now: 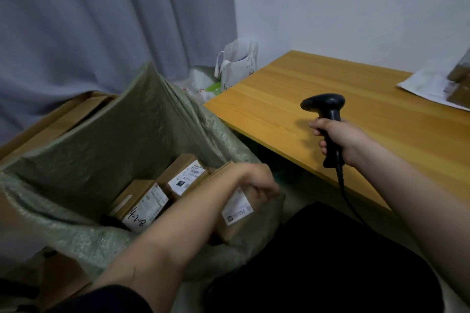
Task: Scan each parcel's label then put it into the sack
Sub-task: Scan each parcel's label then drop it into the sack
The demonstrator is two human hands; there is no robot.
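Down by the floor, a green woven sack stands open inside a large cardboard box, its mouth folded out over the box's edges. Two brown parcels lie at the bottom of it: one with "4-2-8" handwritten on its white label, and a second parcel just behind it, label up. The left hand reaches across the sack's mouth with fingers curled round a third parcel, held tilted at the near-right rim of the sack, its white label facing up. The right hand is wrapped around the grip of a black barcode scanner, held above the table with its head pointing left and its cable hanging down over the table's front edge.

To the right runs a light wooden table with a plain grain and a clean straight edge; its near corner sits just beside the sack. At its far right edge lie a white sheet of paper and a blurred brown parcel partly on top of it. Behind the sack hangs a grey-blue curtain, meeting a white wall at the corner. On the floor in that corner stands a white shopping bag with handles, beside some plastic bags. A dark-clothed lap fills the lower right
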